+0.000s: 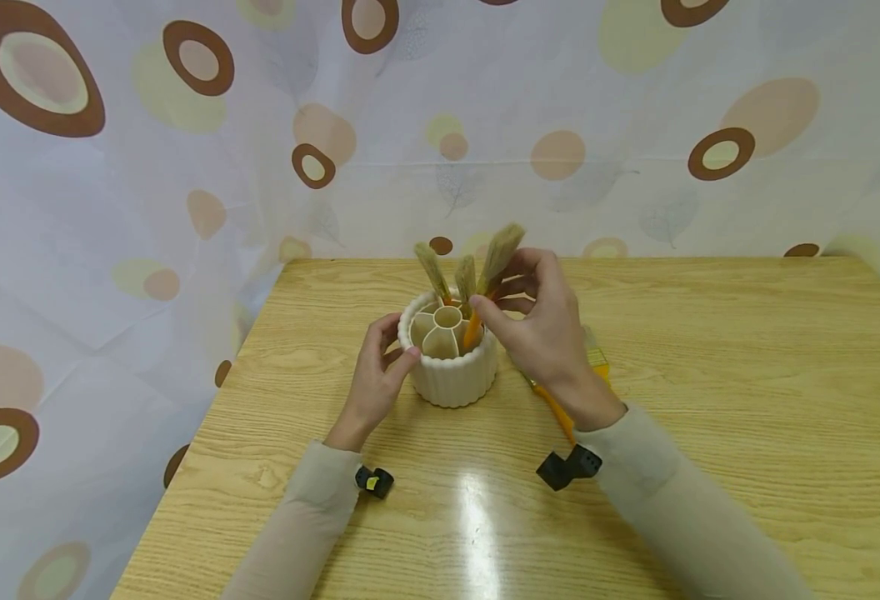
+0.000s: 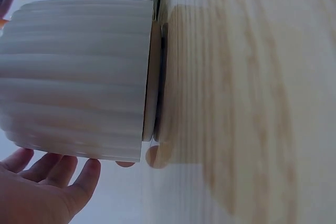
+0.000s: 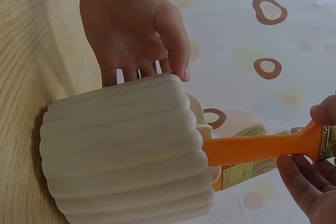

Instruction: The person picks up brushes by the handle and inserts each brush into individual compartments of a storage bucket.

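Note:
A cream ribbed round brush holder (image 1: 452, 382) with inner dividers stands upright on the table. My left hand (image 1: 375, 377) holds its left side, thumb at the front of the rim, fingertips against the wall in the left wrist view. Between the thumb and fingers of my right hand (image 1: 548, 321) is a paintbrush (image 3: 252, 149), pinched near its metal band. Its orange handle points down into a right-hand compartment, bristles up and leaning right. A thin paintbrush (image 1: 431, 268) and another paintbrush (image 1: 466, 277) stand bristles up in compartments at the back.
On the table, partly hidden under my right forearm, lies a wider orange paintbrush (image 1: 599, 360), with another orange handle (image 1: 556, 410) beside it. The wooden table (image 1: 747, 400) extends to both sides. A patterned cloth (image 1: 440, 108) hangs behind its back edge.

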`<state>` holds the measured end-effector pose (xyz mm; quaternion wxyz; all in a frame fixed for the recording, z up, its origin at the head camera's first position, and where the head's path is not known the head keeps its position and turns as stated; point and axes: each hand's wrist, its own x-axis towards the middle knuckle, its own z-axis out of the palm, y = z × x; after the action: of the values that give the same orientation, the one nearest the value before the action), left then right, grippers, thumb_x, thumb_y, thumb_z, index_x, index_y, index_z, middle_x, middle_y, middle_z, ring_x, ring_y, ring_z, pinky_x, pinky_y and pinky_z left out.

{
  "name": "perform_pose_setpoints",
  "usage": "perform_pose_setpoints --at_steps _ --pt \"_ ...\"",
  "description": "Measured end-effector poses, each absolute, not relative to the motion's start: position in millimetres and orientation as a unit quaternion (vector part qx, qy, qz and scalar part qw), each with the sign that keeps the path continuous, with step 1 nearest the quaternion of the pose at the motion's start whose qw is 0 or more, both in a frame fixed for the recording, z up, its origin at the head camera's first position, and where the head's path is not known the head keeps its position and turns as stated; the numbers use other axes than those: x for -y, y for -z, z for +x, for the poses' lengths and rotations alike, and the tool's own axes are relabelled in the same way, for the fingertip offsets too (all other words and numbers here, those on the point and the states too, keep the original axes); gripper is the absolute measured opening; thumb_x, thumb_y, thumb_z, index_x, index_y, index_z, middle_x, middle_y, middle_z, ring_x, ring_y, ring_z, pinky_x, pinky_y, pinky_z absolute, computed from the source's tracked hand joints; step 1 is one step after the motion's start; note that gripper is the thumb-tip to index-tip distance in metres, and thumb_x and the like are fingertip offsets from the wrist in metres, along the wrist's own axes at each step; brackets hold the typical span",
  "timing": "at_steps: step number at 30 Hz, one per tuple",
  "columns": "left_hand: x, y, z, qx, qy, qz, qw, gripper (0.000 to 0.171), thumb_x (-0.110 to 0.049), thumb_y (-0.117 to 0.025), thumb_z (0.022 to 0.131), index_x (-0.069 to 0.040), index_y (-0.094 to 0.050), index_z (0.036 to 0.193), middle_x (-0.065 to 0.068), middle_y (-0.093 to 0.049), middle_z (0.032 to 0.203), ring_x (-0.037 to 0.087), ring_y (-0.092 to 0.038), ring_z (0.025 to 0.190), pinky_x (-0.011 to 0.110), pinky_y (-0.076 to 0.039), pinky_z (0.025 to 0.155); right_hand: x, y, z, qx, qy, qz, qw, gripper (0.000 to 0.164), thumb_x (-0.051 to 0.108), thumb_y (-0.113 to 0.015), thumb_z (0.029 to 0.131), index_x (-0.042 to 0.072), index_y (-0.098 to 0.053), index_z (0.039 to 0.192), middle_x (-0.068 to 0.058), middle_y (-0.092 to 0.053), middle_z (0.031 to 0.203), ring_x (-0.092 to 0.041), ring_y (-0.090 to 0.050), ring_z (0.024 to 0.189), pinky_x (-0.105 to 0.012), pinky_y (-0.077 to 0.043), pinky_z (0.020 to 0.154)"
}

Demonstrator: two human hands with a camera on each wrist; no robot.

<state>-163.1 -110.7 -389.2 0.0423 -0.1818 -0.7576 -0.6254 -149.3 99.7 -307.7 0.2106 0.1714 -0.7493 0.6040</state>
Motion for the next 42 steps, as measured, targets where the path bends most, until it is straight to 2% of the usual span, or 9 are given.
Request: perform_pose_setpoints --at_steps 12,29,36,42 --pt "110.2 388.8 -162.8 0.758 0.627 -0.177 0.037 0.05 0.002 -0.052 0.094 0.009 -0.031 0.138 0.025 -0.037 0.14 0.037 -0.038 0.13 0.052 -0.034 0.104 -91.6 312.6 -143.1 0.753 -0.604 0.176 0.194 0.046 -0.008 -0.071 0.078 -0.009 -0.044 0.116 -0.02 -0.054 0.107 -0.031 -0.059 0.089 -0.043 -0.054 0.079" --pt "110.1 388.9 -162.8 0.758 0.626 -0.18 0.039 0.05 0.002 -0.052 0.093 0.01 -0.03 0.138 0.025 -0.037 0.139 0.038 -0.038 0.129 0.052 -0.034 0.104 -87.3 330.8 -143.4 0.751 -0.602 0.186 0.196 0.044 -0.009 -0.071 0.077 -0.01 -0.046 0.113 -0.021 -0.055 0.106 -0.033 -0.061 0.087 -0.041 -0.055 0.076" --pt "110.1 389.0 -162.9 0.757 0.627 -0.182 0.04 0.051 0.003 -0.052 0.093 0.01 -0.03 0.138 0.026 -0.037 0.139 0.038 -0.038 0.129 0.052 -0.034 0.104 -86.1 336.8 -144.4 0.756 -0.599 0.182 0.19 0.044 -0.009 -0.071 0.078 -0.009 -0.046 0.114 -0.021 -0.056 0.105 -0.035 -0.061 0.087 -0.045 -0.054 0.077" --pt "110.0 388.7 -162.7 0.758 0.626 -0.181 0.04 0.051 0.002 -0.052 0.093 0.01 -0.03 0.138 0.026 -0.037 0.138 0.039 -0.038 0.129 0.053 -0.034 0.104 -90.5 366.0 -162.7 0.76 -0.594 0.182 0.189 0.048 0.0 -0.075 0.079 -0.001 -0.048 0.119 -0.013 -0.057 0.108 -0.023 -0.061 0.088 -0.035 -0.055 0.077"
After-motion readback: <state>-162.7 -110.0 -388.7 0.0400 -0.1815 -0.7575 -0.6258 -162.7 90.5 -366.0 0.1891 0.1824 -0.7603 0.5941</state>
